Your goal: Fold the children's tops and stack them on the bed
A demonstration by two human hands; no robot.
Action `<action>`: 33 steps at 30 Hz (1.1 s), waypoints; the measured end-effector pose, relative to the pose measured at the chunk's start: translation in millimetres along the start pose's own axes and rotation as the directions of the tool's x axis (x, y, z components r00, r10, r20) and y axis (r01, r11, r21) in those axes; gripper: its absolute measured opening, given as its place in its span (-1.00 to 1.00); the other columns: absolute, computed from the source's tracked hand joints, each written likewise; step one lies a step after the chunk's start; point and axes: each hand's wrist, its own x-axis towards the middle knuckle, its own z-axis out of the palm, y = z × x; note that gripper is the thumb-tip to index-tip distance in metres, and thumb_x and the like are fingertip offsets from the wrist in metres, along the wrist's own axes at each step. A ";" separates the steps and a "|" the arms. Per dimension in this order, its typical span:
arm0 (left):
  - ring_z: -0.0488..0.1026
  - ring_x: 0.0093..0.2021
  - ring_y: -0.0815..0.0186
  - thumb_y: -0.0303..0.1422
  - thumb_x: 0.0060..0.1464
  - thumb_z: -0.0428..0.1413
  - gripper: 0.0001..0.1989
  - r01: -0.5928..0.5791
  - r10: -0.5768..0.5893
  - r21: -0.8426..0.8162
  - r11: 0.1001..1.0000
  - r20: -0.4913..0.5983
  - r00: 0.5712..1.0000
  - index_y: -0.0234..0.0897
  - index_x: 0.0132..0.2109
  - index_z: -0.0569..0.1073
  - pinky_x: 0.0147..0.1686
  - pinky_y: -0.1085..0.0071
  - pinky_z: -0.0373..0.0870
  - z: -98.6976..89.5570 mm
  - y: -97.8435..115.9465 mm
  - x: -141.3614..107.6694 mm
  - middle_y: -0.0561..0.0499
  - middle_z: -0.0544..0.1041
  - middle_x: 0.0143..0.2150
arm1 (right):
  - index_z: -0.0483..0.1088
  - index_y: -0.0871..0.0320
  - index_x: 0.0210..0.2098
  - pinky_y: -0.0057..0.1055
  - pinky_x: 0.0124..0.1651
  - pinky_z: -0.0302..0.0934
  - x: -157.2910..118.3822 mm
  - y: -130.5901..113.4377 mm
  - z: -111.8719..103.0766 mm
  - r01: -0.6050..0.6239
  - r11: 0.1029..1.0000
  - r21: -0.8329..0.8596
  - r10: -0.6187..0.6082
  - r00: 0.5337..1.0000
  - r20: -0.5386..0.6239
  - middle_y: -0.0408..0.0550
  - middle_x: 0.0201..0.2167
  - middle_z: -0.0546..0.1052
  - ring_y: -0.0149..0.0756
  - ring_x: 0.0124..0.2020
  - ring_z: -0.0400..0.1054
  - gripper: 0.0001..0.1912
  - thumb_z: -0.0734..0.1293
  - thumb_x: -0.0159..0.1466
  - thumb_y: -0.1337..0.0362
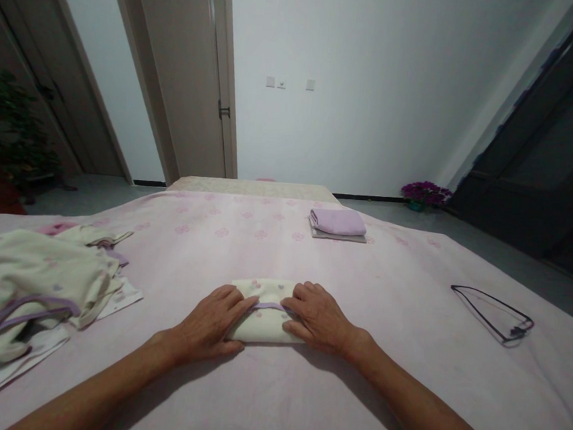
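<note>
A cream garment [268,317] with small printed motifs and a purple trim lies folded into a compact flat bundle on the bed, in front of me. My left hand [217,323] grips its left end, fingers curled over the top and thumb at the near edge. On the right end, my right hand [316,317] is closed with bent fingers pressing the cloth near the purple trim. Parts of both ends are hidden under the hands. To the left lies a loose pile of cream clothes [36,267] with purple edging and some white cloth beneath.
A folded lilac cloth [339,221] rests on a grey folded piece [339,236] toward the far side. At right lies a black wire-like frame [489,303]. The pink-patterned sheet [243,251] covers the bed. Purple flowers [426,192] stand on the floor beyond.
</note>
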 end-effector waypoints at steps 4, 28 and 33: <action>0.35 -0.03 0.06 -0.38 -0.01 0.18 -0.51 -0.034 0.033 -0.035 0.999 -0.011 0.999 -0.16 0.11 0.36 0.07 0.06 0.32 -2.1 6.7 7.9 -0.11 0.43 -0.06 | 0.43 0.14 -0.16 -0.14 0.12 0.15 1.8 -2.8 5.4 0.009 0.997 0.082 -0.007 1.000 -0.024 0.09 0.07 0.42 -0.08 0.05 0.26 -0.82 0.35 0.28 0.20; 0.29 0.31 0.07 -0.05 0.24 0.08 -0.40 0.219 -0.747 -0.890 0.401 -0.178 0.641 -0.24 0.30 0.22 0.27 0.07 0.21 -29.9 -15.9 65.8 -0.27 0.33 0.31 | 0.40 0.17 -0.02 -0.23 -0.16 0.39 42.8 9.3 -17.1 -0.186 -0.033 0.982 0.569 0.804 0.172 0.02 -0.26 0.62 -0.13 -0.24 0.53 -0.66 0.26 0.31 0.10; 0.51 0.05 0.06 0.02 0.00 0.27 -0.18 0.311 -0.466 -0.941 -0.135 0.337 0.818 -0.23 0.31 0.24 -0.07 0.22 0.48 3.2 9.8 64.6 -0.27 0.44 0.21 | 0.33 0.24 0.13 -0.08 0.02 0.39 40.5 2.3 3.2 0.023 -0.556 0.831 0.514 0.795 0.323 0.11 -0.20 0.65 -0.07 -0.16 0.56 -0.55 0.34 0.26 0.27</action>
